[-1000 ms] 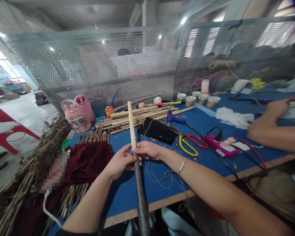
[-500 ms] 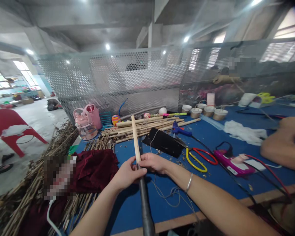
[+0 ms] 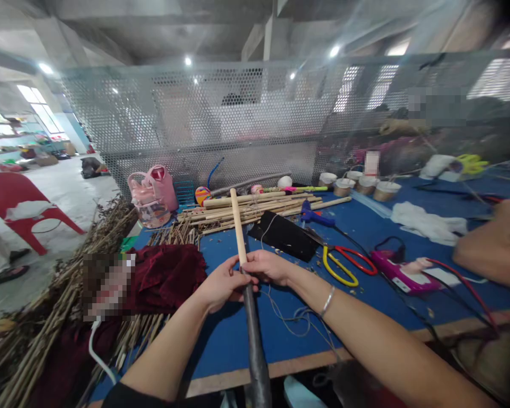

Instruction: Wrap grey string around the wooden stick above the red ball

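A long rod slants up from the table's front edge, its far part a pale wooden stick (image 3: 238, 226) and its near part a dark sleeve or wrapping (image 3: 255, 334). Where pale meets dark, my left hand (image 3: 222, 284) is closed around it from the left. From the other side, my right hand (image 3: 268, 266), with a bangle at the wrist, pinches the same spot. A thin grey cord (image 3: 297, 323) lies in loops below my right hand. Beyond the hands are a black cloth piece (image 3: 284, 235) and a bundle of pale sticks (image 3: 255, 211).
Scissors with yellow and red handles (image 3: 340, 272), a blue glue gun (image 3: 317, 215) and a magenta power strip (image 3: 402, 273) lie right. Dark red cloth (image 3: 170, 277) and dry stalks (image 3: 68, 266) are left. Another person's arm (image 3: 493, 249) rests at the right edge.
The view has tilted down slightly, so the table things appear higher. Both hands keep hold of the rod at the pale-dark join, with only small finger shifts.
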`<state>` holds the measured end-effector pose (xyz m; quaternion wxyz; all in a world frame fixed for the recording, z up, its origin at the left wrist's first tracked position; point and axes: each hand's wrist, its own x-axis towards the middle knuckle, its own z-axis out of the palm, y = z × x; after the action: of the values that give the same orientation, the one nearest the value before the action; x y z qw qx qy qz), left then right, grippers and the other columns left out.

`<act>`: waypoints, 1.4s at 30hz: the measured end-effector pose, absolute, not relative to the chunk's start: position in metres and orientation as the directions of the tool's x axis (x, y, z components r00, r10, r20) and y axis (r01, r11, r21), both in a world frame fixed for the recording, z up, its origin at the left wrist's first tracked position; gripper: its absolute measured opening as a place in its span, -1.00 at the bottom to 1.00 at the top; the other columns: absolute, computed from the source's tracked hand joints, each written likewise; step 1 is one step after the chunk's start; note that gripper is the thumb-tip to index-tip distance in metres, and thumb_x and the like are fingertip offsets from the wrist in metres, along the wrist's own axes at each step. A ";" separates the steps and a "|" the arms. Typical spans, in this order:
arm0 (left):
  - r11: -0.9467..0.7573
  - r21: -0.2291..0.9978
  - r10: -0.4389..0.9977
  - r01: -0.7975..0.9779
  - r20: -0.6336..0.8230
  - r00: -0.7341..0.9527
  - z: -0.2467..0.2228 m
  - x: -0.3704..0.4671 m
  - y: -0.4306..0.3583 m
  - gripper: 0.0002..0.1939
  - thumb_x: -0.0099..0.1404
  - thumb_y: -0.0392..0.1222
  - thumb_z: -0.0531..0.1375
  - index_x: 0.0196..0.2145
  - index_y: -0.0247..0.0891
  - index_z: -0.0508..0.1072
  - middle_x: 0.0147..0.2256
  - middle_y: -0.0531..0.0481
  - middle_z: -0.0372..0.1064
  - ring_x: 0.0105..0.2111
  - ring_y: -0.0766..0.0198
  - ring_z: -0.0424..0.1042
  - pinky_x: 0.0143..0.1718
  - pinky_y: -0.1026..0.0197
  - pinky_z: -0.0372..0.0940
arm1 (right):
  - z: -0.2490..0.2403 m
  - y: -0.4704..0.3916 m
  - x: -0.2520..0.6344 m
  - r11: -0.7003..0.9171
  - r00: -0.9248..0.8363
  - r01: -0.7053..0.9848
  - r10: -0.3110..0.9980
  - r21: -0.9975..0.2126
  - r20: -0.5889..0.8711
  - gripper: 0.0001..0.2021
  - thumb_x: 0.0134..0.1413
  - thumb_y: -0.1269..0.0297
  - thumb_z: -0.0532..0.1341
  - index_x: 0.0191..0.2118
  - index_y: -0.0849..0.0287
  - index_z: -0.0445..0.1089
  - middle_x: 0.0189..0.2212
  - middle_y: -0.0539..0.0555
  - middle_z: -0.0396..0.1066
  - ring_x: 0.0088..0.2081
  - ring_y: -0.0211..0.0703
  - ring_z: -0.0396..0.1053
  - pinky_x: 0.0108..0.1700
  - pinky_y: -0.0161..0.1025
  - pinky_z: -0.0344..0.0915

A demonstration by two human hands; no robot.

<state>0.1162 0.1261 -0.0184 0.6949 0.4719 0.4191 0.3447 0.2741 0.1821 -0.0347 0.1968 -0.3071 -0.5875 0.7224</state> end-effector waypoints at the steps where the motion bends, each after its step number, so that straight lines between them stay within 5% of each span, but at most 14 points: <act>1: 0.265 0.964 0.899 -0.018 -0.240 0.365 -0.021 0.116 0.127 -0.45 0.00 -0.14 0.28 -0.04 -0.25 0.26 -0.50 0.03 0.36 -0.55 0.34 0.38 -0.58 0.35 0.24 | -0.035 0.182 0.274 -0.220 -0.720 0.084 0.661 -0.972 -0.211 -0.67 -0.08 0.10 0.23 -0.35 0.33 0.32 -0.72 -0.11 0.20 -0.78 -0.51 -0.08 -0.77 -0.45 -0.24; 4: 0.163 0.979 0.946 0.126 -0.191 0.263 -0.026 0.113 0.129 -0.34 -0.06 -0.13 0.32 0.00 -0.34 0.25 -0.67 0.16 0.22 -0.71 0.43 0.22 -0.65 0.35 0.20 | -0.035 0.182 0.273 -0.207 -0.692 0.114 0.686 -0.972 -0.227 -0.66 -0.08 0.09 0.23 -0.34 0.35 0.34 -0.75 -0.15 0.11 -0.78 -0.52 -0.16 -0.77 -0.43 -0.29; 8: 0.277 0.960 0.910 -0.022 -0.255 0.328 -0.018 0.109 0.127 -0.12 -0.07 -0.22 0.33 0.16 -0.29 -0.01 -0.63 0.16 0.28 -0.66 0.39 0.29 -0.57 0.29 0.28 | -0.032 0.183 0.276 -0.242 -0.725 0.116 0.643 -0.963 -0.249 -0.67 -0.06 0.09 0.21 -0.35 0.33 0.34 -0.81 -0.20 -0.02 -0.78 -0.49 -0.19 -0.77 -0.44 -0.27; 12: 0.341 0.937 0.862 -0.075 -0.279 0.424 -0.012 0.110 0.125 -0.26 -0.02 -0.22 0.30 0.10 -0.24 0.10 -0.50 0.02 0.37 -0.49 0.29 0.41 -0.53 0.30 0.30 | -0.030 0.182 0.276 -0.219 -0.747 0.091 0.630 -0.971 -0.212 -0.67 -0.07 0.10 0.22 -0.35 0.33 0.35 -0.75 -0.12 0.17 -0.77 -0.50 -0.15 -0.76 -0.44 -0.25; 16: 0.198 0.978 0.929 0.069 -0.210 0.305 -0.017 0.115 0.124 -0.45 -0.07 -0.14 0.32 -0.10 -0.31 0.31 -0.65 0.16 0.22 -0.69 0.43 0.24 -0.70 0.41 0.15 | -0.030 0.179 0.272 -0.213 -0.720 0.108 0.657 -0.971 -0.224 -0.62 -0.09 0.09 0.24 -0.29 0.38 0.39 -0.62 -0.04 0.31 -0.74 -0.53 -0.06 -0.75 -0.44 -0.25; 21: 0.300 0.954 0.877 0.002 -0.277 0.394 -0.010 0.115 0.121 -0.40 0.00 -0.20 0.29 0.00 -0.24 0.20 -0.47 -0.02 0.39 -0.51 0.26 0.43 -0.59 0.34 0.25 | -0.032 0.179 0.272 -0.261 -0.748 0.074 0.624 -0.962 -0.227 -0.63 -0.06 0.08 0.21 -0.29 0.36 0.36 -0.78 -0.15 0.12 -0.80 -0.51 -0.14 -0.77 -0.44 -0.26; 25: 0.373 0.926 0.808 -0.065 -0.289 0.513 -0.003 0.114 0.118 -0.43 0.04 -0.24 0.25 0.00 -0.19 0.16 -0.31 -0.12 0.41 -0.38 0.19 0.47 -0.56 0.37 0.25 | -0.030 0.178 0.273 -0.255 -0.781 0.043 0.595 -0.966 -0.192 -0.68 -0.03 0.10 0.19 -0.31 0.33 0.33 -0.78 -0.10 0.21 -0.80 -0.47 -0.04 -0.77 -0.46 -0.22; 32: 0.260 0.962 0.904 0.084 -0.273 0.329 -0.012 0.112 0.124 -0.45 -0.02 -0.16 0.31 -0.07 -0.28 0.27 -0.58 0.13 0.26 -0.62 0.40 0.32 -0.59 0.36 0.24 | -0.028 0.175 0.271 -0.267 -0.762 0.045 0.613 -0.963 -0.206 -0.67 -0.06 0.12 0.23 -0.30 0.35 0.36 -0.75 -0.15 0.12 -0.78 -0.51 -0.10 -0.77 -0.47 -0.22; 36: 0.329 0.944 0.847 0.035 -0.311 0.431 -0.007 0.105 0.125 -0.43 0.03 -0.17 0.28 -0.01 -0.24 0.21 -0.42 -0.04 0.40 -0.47 0.30 0.42 -0.52 0.34 0.26 | -0.031 0.179 0.277 -0.367 -0.824 0.027 0.518 -0.930 -0.229 -0.68 -0.03 0.12 0.21 -0.24 0.29 0.31 -0.80 -0.23 -0.10 -0.78 -0.49 -0.24 -0.77 -0.48 -0.28; 42: 0.372 0.921 0.842 -0.120 -0.280 0.460 -0.002 0.114 0.110 -0.47 0.08 -0.24 0.23 0.01 -0.24 0.18 -0.30 -0.16 0.41 -0.36 0.20 0.45 -0.44 0.28 0.29 | -0.033 0.179 0.280 -0.392 -0.850 -0.042 0.498 -0.919 -0.174 -0.66 -0.05 0.16 0.23 -0.20 0.32 0.31 -0.80 -0.22 -0.04 -0.78 -0.50 -0.21 -0.77 -0.50 -0.26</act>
<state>0.1137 0.1098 -0.0024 0.7252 0.4519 0.3997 0.3317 0.2796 0.1795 -0.0327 0.1675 -0.2172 -0.5255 0.8054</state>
